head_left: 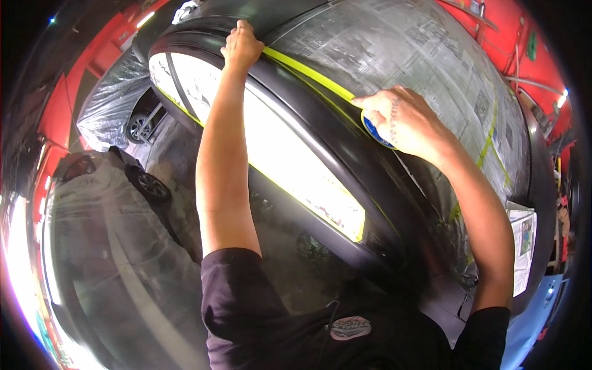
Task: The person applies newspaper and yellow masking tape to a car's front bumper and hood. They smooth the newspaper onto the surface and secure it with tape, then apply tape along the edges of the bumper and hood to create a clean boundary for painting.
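A strip of yellow-green masking tape (311,75) runs taut along the black roof edge of a car (327,117), between my two hands. At the far end of the strip my left hand (242,45) is closed, its fingers bent against the roof edge where the tape meets it. Nearer and to the right, my right hand (401,117) is closed on the roll of masking tape (377,128), whose blue core shows below the fingers. Its index finger points along the strip. Newspaper-printed masking sheet (394,46) covers the roof beside the tape.
Below my left arm, the car's side windows (277,148) are masked in white with yellow-green tape borders. Another car (111,246) under plastic film stands at left, and a covered vehicle (120,102) farther back. Folded newspaper (522,246) lies at right, near a light-blue panel (533,317).
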A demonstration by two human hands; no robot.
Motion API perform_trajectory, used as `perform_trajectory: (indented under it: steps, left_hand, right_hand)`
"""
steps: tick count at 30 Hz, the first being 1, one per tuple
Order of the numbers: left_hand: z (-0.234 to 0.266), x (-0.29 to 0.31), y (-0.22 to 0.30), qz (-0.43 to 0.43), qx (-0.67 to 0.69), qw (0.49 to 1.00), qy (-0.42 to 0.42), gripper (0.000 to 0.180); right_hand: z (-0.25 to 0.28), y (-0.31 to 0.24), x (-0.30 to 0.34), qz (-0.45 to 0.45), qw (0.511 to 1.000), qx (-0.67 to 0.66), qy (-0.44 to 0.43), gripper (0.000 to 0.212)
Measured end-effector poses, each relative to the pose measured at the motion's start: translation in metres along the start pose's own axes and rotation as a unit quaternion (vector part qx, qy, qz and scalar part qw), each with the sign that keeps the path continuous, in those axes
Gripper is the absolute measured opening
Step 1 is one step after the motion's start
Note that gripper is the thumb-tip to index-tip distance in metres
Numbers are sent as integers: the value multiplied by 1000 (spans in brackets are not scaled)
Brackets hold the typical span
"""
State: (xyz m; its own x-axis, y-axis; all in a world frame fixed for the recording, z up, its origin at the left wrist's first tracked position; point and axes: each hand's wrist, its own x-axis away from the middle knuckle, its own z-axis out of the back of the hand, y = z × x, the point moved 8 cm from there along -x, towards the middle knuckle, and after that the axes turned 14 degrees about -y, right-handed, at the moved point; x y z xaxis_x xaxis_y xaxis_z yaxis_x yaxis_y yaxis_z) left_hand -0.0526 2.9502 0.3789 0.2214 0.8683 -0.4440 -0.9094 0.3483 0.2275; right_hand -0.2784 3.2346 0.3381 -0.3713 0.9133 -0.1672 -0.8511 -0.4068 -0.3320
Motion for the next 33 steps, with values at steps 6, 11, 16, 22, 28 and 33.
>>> perform_trajectory:
  steps: [6,11,16,22,28,33]
  left_hand:
    - [8,15,-2,-22,-45,997,54,12]
    - [7,30,10,-50,5,999,-12,21]
    - [-18,12,4,-111,-39,989,-95,38]
    - [-19,-17,-42,-68,-52,984,-154,49]
    - [-14,-11,-13,-65,-93,986,-122,49]
    - [-20,-14,-17,-50,-159,979,-119,49]
  right_hand:
    - [-14,-4,-11,1,999,18,-44,32]
    - [-20,8,-5,26,999,34,-2,20]
    - [-30,31,1,93,992,51,68,3]
    - [-8,36,81,-29,987,-157,-29,28]
    - [-13,60,212,22,993,-10,118,31]
    - [-40,60,242,-67,995,79,-14,37]
